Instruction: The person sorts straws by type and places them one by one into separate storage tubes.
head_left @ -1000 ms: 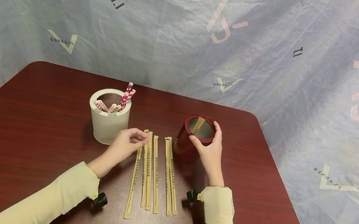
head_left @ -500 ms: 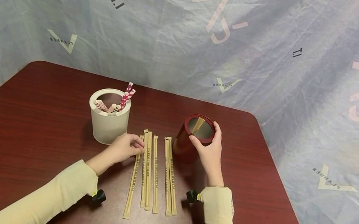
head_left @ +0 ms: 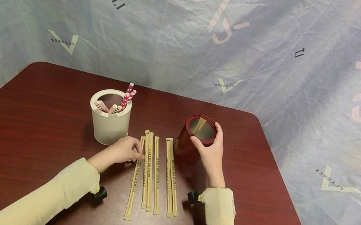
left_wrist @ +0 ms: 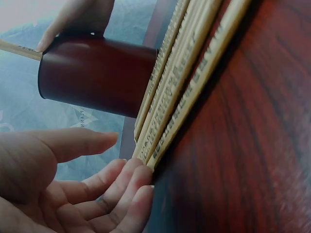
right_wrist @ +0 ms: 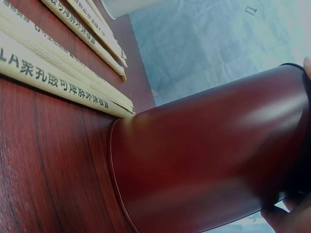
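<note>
The left hand (head_left: 124,151), fingers loosely parted, is right at the paper-wrapped straws (head_left: 149,180); the right hand's (head_left: 211,156) fingers grasp the dark-red canister (head_left: 184,146).

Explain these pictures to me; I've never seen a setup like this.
There is no robot here, just a person's two bare hands. The wide picture comes from a camera worn on the head, looking forward and down. The two close ones come from wrist cameras, so they look tipped sideways.

On the reddish-brown table lie paper-wrapped straws. To their left stands a white can with patterned straws in it. The right hand grips a dark red can near its top; one wrapped straw stands inside. The left hand is at the row of straws, its thumb apart, pinching none.
</note>
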The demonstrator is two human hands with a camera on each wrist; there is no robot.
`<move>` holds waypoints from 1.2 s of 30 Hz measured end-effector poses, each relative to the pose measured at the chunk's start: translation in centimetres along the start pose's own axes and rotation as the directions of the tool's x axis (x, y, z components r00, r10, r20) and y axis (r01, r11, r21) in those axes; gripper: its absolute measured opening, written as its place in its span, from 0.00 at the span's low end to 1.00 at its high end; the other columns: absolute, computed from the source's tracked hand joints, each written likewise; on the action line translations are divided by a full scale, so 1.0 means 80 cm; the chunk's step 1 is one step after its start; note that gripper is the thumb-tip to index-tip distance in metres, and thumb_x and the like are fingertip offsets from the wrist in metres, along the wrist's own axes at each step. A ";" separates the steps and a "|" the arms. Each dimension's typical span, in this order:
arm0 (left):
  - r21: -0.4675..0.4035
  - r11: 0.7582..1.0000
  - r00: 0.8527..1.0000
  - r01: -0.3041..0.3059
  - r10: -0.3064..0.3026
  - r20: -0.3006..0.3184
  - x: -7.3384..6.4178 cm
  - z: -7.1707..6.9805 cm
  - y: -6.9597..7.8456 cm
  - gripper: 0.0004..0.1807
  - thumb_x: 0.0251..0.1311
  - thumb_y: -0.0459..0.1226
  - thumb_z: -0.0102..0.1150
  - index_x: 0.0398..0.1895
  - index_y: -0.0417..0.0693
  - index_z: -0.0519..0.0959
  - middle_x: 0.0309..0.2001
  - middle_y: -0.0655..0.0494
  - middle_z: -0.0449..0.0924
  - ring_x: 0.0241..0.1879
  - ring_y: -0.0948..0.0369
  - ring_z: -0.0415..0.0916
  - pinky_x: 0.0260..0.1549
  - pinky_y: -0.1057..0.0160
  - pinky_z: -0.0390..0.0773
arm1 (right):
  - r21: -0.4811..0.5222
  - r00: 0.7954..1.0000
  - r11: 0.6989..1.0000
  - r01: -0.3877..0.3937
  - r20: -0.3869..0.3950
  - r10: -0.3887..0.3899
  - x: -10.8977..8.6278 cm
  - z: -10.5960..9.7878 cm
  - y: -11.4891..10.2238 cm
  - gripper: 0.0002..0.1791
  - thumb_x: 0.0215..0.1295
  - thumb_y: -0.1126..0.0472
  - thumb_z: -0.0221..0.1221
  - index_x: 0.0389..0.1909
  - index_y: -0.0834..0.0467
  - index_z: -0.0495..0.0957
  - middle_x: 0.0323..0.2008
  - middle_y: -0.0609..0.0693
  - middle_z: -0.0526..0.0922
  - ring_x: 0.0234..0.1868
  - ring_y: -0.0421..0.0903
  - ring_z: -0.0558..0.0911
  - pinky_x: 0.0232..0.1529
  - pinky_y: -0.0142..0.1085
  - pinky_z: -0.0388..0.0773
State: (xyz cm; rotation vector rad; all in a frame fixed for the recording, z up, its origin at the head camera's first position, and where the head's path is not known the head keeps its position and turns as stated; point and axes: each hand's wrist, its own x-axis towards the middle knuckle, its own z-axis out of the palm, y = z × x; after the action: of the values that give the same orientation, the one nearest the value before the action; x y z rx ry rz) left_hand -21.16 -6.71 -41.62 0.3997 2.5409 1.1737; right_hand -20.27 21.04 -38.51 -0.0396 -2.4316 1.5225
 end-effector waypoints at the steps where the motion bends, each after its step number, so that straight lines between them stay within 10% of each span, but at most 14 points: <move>1: 0.008 1.000 1.000 0.007 -0.007 0.011 0.000 0.000 0.001 0.08 0.55 0.36 0.65 0.25 0.43 0.76 0.18 0.55 0.78 0.17 0.65 0.74 0.19 0.68 0.73 | -0.001 1.000 1.000 0.004 -0.002 -0.004 0.000 0.000 0.001 0.51 0.55 0.46 0.68 0.75 0.48 0.49 0.73 0.49 0.58 0.69 0.49 0.64 0.66 0.53 0.67; 17: 0.199 0.978 0.996 0.065 -0.076 0.049 0.009 0.004 0.009 0.23 0.50 0.40 0.70 0.07 0.53 0.67 0.06 0.63 0.66 0.10 0.67 0.66 0.15 0.71 0.65 | 0.002 0.999 0.999 -0.034 0.019 0.034 -0.008 -0.003 -0.027 0.50 0.59 0.55 0.67 0.75 0.54 0.47 0.73 0.54 0.56 0.70 0.53 0.63 0.67 0.53 0.65; 36: 0.342 0.939 0.997 0.041 -0.058 0.042 0.020 0.007 0.012 0.20 0.44 0.36 0.73 0.13 0.48 0.68 0.12 0.56 0.74 0.11 0.64 0.73 0.22 0.68 0.73 | 0.001 0.999 0.999 -0.040 0.020 0.040 -0.019 -0.006 -0.047 0.48 0.60 0.56 0.65 0.75 0.55 0.47 0.73 0.56 0.56 0.70 0.53 0.63 0.67 0.52 0.65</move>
State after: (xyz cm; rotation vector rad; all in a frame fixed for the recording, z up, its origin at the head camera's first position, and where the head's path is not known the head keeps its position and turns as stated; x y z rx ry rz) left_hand -22.28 -5.10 -41.51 0.4355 2.6929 0.6915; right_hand -18.26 19.49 -35.29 -0.0733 -2.4598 1.5481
